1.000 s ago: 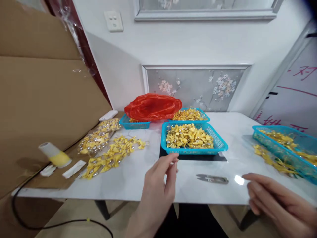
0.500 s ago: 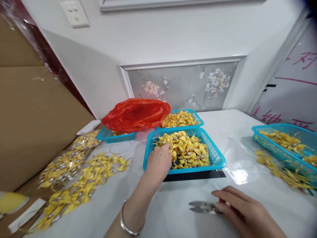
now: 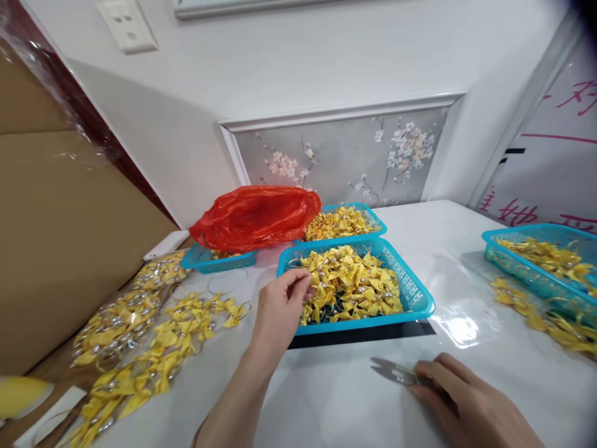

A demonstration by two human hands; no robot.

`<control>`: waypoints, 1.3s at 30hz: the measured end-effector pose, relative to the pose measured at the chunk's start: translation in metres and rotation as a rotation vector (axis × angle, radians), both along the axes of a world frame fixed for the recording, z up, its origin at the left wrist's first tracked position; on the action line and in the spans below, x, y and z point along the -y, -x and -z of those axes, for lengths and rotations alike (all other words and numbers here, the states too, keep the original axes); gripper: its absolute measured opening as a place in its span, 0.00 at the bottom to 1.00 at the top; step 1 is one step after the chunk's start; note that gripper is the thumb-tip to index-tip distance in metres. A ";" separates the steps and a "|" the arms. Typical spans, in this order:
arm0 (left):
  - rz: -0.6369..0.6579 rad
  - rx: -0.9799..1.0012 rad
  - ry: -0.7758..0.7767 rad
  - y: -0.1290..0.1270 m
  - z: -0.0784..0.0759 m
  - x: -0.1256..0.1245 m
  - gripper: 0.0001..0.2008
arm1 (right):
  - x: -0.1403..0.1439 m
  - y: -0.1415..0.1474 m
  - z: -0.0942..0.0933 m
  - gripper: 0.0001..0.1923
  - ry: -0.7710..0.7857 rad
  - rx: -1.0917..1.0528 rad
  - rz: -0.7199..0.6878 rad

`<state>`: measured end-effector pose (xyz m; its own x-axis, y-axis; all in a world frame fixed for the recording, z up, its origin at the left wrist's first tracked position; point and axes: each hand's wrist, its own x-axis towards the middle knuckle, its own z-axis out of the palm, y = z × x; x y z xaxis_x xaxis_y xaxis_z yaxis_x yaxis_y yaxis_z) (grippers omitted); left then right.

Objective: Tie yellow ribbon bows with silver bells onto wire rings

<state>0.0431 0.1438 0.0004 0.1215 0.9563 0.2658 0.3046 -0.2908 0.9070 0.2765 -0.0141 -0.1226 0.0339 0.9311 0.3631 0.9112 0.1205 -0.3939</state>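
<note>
My left hand [image 3: 282, 305] is over the left rim of the front blue basket [image 3: 361, 325], thumb and forefinger pinched together at the edge of the yellow ribbon flowers [image 3: 354, 280]. Whatever those fingertips hold is too small to make out. Silvery beads show among the flowers, which fill the basket in a heap. Low on the right, my right hand [image 3: 461, 392] is closed around thread snips [image 3: 394, 371]. Their blades point left, a little apart, above the white table [image 3: 336, 398]; the handles are hidden in my palm.
Strings of yellow flowers [image 3: 172, 342] lie on the left, beside a cardboard box [image 3: 69, 230]. Behind the front basket are a red plastic bag [image 3: 254, 218] and another filled blue basket [image 3: 373, 214]. A third basket [image 3: 527, 274] stands at right, with more flowers [image 3: 532, 314] in front.
My left hand has drawn back slightly left from the flower heap, its pinched fingertips now showing. My right hand and the snips have shifted a little to the right.
</note>
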 end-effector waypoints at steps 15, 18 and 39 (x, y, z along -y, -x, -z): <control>-0.081 0.195 0.192 -0.008 -0.014 0.123 0.07 | -0.001 0.084 -0.092 0.08 -0.087 -0.682 -0.235; -0.042 0.262 0.247 0.000 -0.005 0.132 0.08 | 0.002 0.090 -0.091 0.13 -0.003 -0.747 -0.326; 0.238 0.766 0.810 0.033 0.013 0.145 0.09 | 0.022 0.094 -0.089 0.21 0.200 -0.996 -0.380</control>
<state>0.0101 -0.0017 -0.0121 0.3940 0.8553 -0.3366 -0.3950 0.4883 0.7782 0.1829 -0.0361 -0.0337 -0.0739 0.9822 0.1727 0.0874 0.1789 -0.9800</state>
